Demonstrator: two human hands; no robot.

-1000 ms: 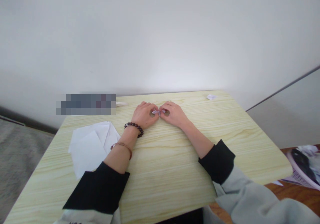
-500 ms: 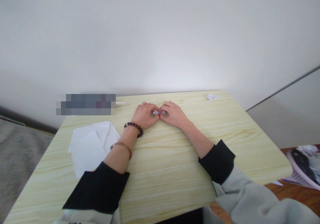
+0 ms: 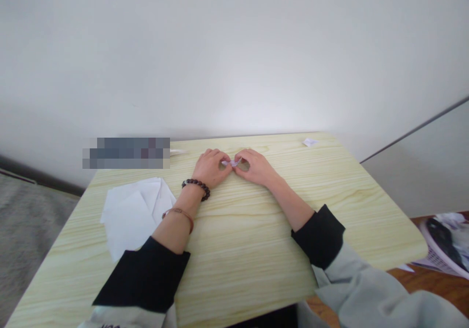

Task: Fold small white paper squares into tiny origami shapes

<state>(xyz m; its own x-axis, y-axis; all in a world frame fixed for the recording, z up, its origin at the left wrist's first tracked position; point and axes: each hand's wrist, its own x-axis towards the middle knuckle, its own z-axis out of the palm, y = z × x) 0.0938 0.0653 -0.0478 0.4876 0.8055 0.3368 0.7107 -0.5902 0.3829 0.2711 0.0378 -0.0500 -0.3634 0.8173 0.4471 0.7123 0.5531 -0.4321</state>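
Both my hands rest on a pale wooden table [image 3: 238,230] near its far edge. Between them is a small folded piece of pale paper [image 3: 231,162]. My left hand [image 3: 211,168] pinches its left end with curled fingers; a dark bead bracelet and a thin band sit on that wrist. My right hand [image 3: 256,167] pinches the paper's right end, fingers curled. The paper is mostly hidden by the fingertips.
A loose pile of white paper sheets [image 3: 134,211] lies at the table's left. A small folded white paper scrap [image 3: 309,142] sits at the far right corner. A basket with dark items [image 3: 445,245] stands on the floor at the right. A plain wall is close behind.
The small paper between my fingertips has shifted slightly and my fingers have closed a little more over it. My arms have stayed in place.
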